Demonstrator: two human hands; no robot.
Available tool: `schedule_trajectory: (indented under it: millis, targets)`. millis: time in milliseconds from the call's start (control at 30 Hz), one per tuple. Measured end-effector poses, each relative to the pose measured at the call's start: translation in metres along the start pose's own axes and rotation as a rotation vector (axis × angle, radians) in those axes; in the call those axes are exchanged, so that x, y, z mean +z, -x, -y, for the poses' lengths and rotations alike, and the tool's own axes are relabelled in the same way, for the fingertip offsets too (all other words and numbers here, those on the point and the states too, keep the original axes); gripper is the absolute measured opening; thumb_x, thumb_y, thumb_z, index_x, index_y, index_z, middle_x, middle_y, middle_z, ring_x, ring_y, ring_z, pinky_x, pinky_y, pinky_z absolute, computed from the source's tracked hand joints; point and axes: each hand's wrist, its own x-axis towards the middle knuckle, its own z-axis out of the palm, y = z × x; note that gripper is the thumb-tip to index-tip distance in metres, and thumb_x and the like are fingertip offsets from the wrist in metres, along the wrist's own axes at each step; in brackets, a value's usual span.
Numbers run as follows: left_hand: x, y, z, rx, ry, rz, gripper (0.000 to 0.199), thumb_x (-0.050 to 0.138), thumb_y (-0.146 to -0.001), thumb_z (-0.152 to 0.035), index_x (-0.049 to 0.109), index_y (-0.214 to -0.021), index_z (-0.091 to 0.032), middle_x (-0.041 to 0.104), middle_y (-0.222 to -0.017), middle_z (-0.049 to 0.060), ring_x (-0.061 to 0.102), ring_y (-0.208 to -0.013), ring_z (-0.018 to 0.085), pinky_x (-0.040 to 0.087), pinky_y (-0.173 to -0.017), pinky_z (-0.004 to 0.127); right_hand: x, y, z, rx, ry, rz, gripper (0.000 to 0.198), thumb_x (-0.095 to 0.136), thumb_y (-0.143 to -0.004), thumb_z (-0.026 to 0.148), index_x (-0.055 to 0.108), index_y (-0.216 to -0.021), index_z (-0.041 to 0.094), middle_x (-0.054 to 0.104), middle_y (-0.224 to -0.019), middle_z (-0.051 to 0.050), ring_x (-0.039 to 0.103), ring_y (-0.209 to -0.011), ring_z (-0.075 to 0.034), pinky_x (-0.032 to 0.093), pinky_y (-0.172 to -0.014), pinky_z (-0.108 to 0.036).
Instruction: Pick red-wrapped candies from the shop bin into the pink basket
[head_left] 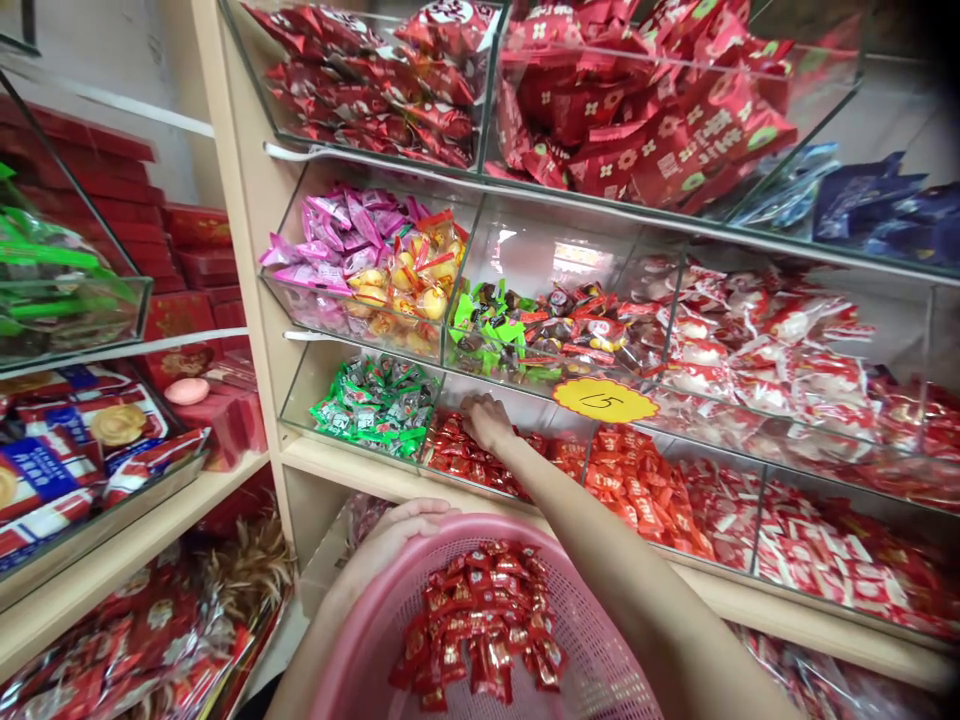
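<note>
My left hand is closed over the far-left rim of a pink plastic basket. Inside the basket lies a pile of small red-wrapped candies. Stretched out over the basket, my right arm reaches into a clear bin on the lower shelf. There my right hand rests among loose red-wrapped candies. Its fingers curl down into them, and the fingertips are hidden, so I cannot see whether any candy is held.
Green-wrapped candies fill the bin to the left, orange-red packets the one to the right. Above my right arm a yellow price tag marked 15 hangs from the upper bin's edge. A wooden upright divides the shelves.
</note>
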Motion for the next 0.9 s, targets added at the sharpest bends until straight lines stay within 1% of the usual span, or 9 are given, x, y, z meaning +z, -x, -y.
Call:
schedule_trajectory:
  millis: [100,200,367,467,567,667,767,900]
  targets:
    - [-0.002,-0.002,0.003,0.004,-0.029,-0.023,0.035,0.062,-0.065,-0.02,0.066,-0.1,-0.016,0.066,-0.113,0.005,0.058,-0.107,0.024,0.042,-0.094,0.028,0.006,-0.008,0.002,0.012,0.01,0.014,0.031,0.05,-0.081,0.015,0.058,-0.111,0.015,0.061,-0.112,-0.013,0.048,-0.109,-0.026,0.036,-0.085,-0.035]
    - [-0.004,-0.004,0.007,0.011,-0.046,-0.03,0.034,0.062,-0.066,-0.021,0.067,-0.099,-0.017,0.066,-0.113,0.005,0.059,-0.105,0.025,0.043,-0.092,0.029,0.011,-0.011,0.002,0.022,0.008,0.014,0.029,0.051,-0.082,0.017,0.059,-0.11,0.016,0.06,-0.112,-0.014,0.048,-0.109,-0.027,0.036,-0.085,-0.035]
    - [-0.005,-0.005,0.01,0.001,-0.007,-0.025,0.032,0.063,-0.066,-0.022,0.067,-0.098,-0.019,0.064,-0.117,0.004,0.057,-0.109,0.025,0.042,-0.093,0.029,0.021,-0.01,-0.001,0.042,-0.019,-0.014,0.028,0.048,-0.086,0.024,0.06,-0.11,0.017,0.059,-0.114,-0.013,0.047,-0.11,-0.027,0.036,-0.087,-0.036]
    - [-0.004,-0.004,0.007,-0.023,-0.015,-0.025,0.033,0.064,-0.066,-0.023,0.067,-0.099,-0.02,0.065,-0.116,0.003,0.057,-0.109,0.026,0.043,-0.093,0.03,0.026,-0.009,-0.004,0.053,-0.043,-0.022,0.028,0.046,-0.087,0.024,0.059,-0.111,0.018,0.058,-0.116,-0.012,0.046,-0.112,-0.026,0.035,-0.088,-0.036]
    - [0.0,-0.002,0.001,-0.058,0.023,-0.022,0.036,0.064,-0.063,-0.022,0.065,-0.099,-0.018,0.066,-0.113,0.004,0.057,-0.11,0.025,0.042,-0.095,0.031,0.03,-0.008,-0.006,0.058,-0.064,-0.032,0.028,0.047,-0.087,0.025,0.06,-0.111,0.019,0.058,-0.116,-0.011,0.045,-0.113,-0.026,0.034,-0.09,-0.035]
    - [0.006,-0.001,-0.005,-0.096,0.031,-0.076,0.04,0.065,-0.057,-0.021,0.065,-0.097,-0.016,0.067,-0.112,0.006,0.057,-0.11,0.025,0.042,-0.095,0.03,0.031,-0.009,-0.008,0.048,-0.079,-0.048,0.027,0.048,-0.086,0.025,0.061,-0.109,0.019,0.059,-0.115,-0.01,0.045,-0.113,-0.025,0.033,-0.091,-0.034]
    - [0.007,0.0,-0.007,-0.1,0.011,-0.109,0.041,0.065,-0.057,-0.021,0.064,-0.098,-0.014,0.066,-0.113,0.007,0.057,-0.111,0.026,0.041,-0.096,0.032,0.032,-0.01,-0.008,0.05,-0.093,-0.061,0.026,0.046,-0.087,0.024,0.062,-0.107,0.019,0.061,-0.113,-0.01,0.047,-0.11,-0.025,0.032,-0.091,-0.035]
    - [0.002,-0.002,-0.002,-0.079,0.015,-0.06,0.042,0.065,-0.061,-0.022,0.062,-0.103,-0.014,0.063,-0.118,0.01,0.055,-0.114,0.027,0.039,-0.099,0.035,0.032,-0.013,-0.008,0.064,-0.122,-0.075,0.026,0.041,-0.089,0.022,0.065,-0.101,0.018,0.063,-0.109,-0.011,0.05,-0.106,-0.025,0.033,-0.089,-0.036]
